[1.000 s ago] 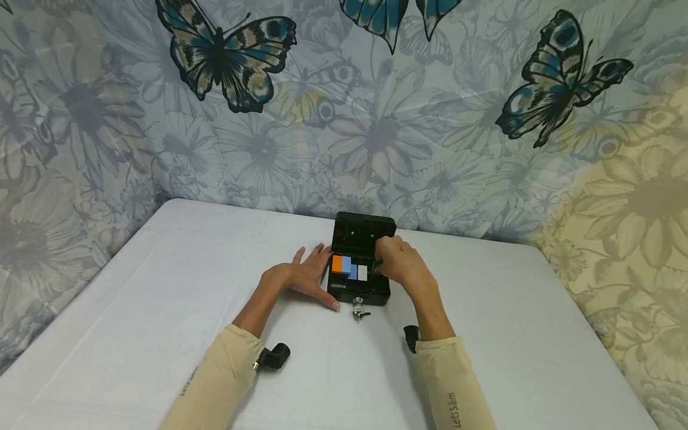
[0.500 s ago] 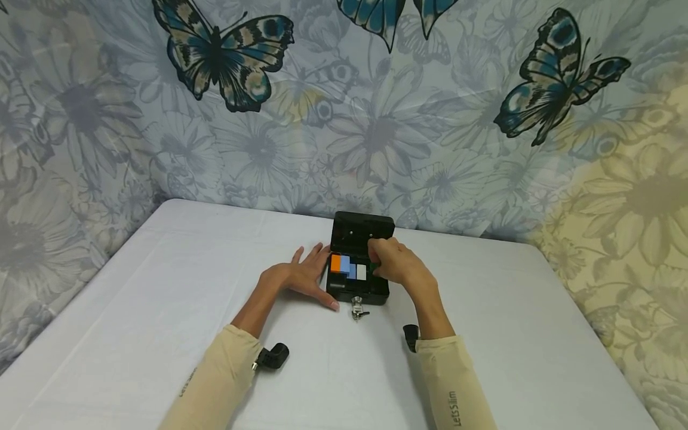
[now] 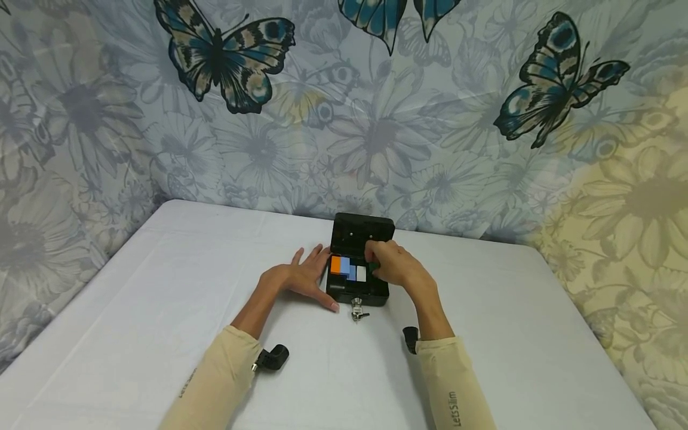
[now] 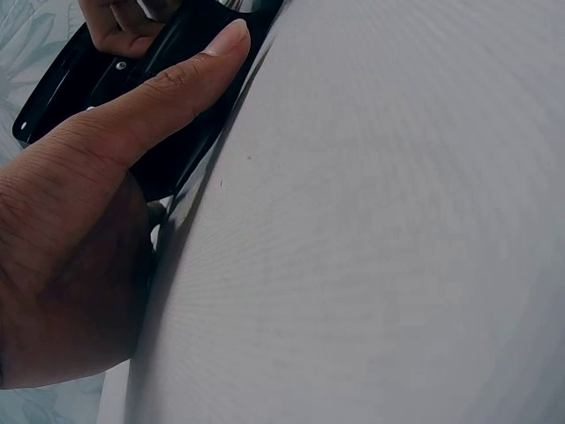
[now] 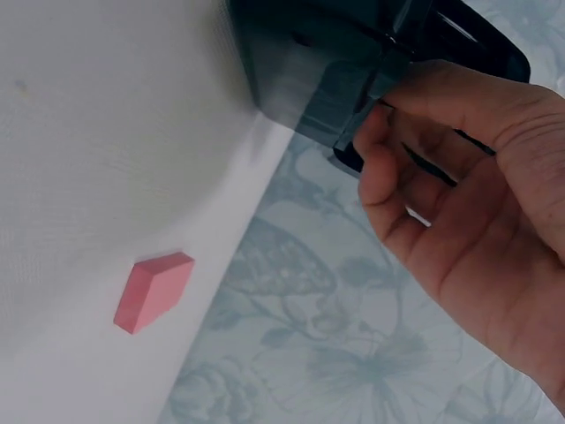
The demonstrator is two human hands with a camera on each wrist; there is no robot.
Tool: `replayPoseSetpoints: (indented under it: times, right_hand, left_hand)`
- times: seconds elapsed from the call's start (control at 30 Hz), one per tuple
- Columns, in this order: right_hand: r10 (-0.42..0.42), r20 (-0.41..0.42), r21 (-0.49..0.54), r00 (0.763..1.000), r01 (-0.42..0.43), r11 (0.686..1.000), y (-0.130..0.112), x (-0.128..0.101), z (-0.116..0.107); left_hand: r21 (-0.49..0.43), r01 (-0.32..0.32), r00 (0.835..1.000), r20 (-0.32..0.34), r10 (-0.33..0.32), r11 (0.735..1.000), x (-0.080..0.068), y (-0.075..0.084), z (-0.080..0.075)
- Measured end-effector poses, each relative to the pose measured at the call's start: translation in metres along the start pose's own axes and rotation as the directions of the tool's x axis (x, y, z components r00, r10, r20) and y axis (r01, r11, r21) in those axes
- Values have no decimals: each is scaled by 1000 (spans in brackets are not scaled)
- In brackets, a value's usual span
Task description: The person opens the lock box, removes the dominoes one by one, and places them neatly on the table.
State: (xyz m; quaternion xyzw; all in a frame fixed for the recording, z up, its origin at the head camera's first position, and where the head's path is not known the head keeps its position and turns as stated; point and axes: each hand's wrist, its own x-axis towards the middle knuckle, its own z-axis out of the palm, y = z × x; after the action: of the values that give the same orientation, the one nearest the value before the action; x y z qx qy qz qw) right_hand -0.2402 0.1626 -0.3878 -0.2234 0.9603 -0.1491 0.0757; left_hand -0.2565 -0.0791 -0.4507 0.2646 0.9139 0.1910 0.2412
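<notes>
A black box (image 3: 357, 294) stands with its lid (image 3: 355, 227) raised. Orange (image 3: 335, 264), blue (image 3: 352, 272) and white (image 3: 361, 273) blocks lie inside. My left hand (image 3: 298, 279) rests at the box's left side, fingers spread and thumb along its front corner; the left wrist view shows the straight thumb (image 4: 177, 93) against it. Over the box's right part, my right hand (image 3: 399, 263) has curled fingers and thumb. It pinches a small dark green piece (image 3: 374, 267), mostly hidden by the fingers. The fingertips are partly hidden in the right wrist view.
A silver lock with keys (image 3: 357, 309) lies at the box's front. In the right wrist view, a pink block (image 5: 153, 291) sits on the white tabletop (image 5: 79, 177) near its edge. A patterned cloth (image 3: 258, 149) hangs behind the table.
My right hand has moved slightly left over the box, toward the white block. The left hand, box and blocks inside have kept their places.
</notes>
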Motion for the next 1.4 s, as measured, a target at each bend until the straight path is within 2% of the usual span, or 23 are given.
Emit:
replayPoseSetpoints:
  times: [0.13, 0.27, 0.43, 0.6, 0.73, 1.4]
  right_hand:
    - [-56, -28, 80, 998, 58, 995, 1, -2, -5]
    - [-101, -54, 195, 993, 110, 975, 4, -6, -13]
    - [-103, -127, 255, 987, 133, 958, 6, -9, -19]
    - [-104, -218, 269, 970, 162, 949, 5, -12, -26]
    - [-102, -255, 259, 962, 170, 951, 2, -16, -32]
    - [-103, -216, 252, 971, 157, 955, 7, -19, -38]
  left_hand:
    - [2, 3, 1000, 5, -3, 1000, -1, -1, 0]
    - [9, 5, 1000, 7, -5, 1000, 0, -1, 0]
    - [15, 1, 1000, 2, -1, 1000, -1, -1, 0]
    - [19, 2, 1000, 7, -2, 1000, 0, -1, 0]
    - [22, 6, 1000, 4, -6, 1000, 0, -1, 0]
    - [6, 2, 1000, 5, -2, 1000, 0, -1, 0]
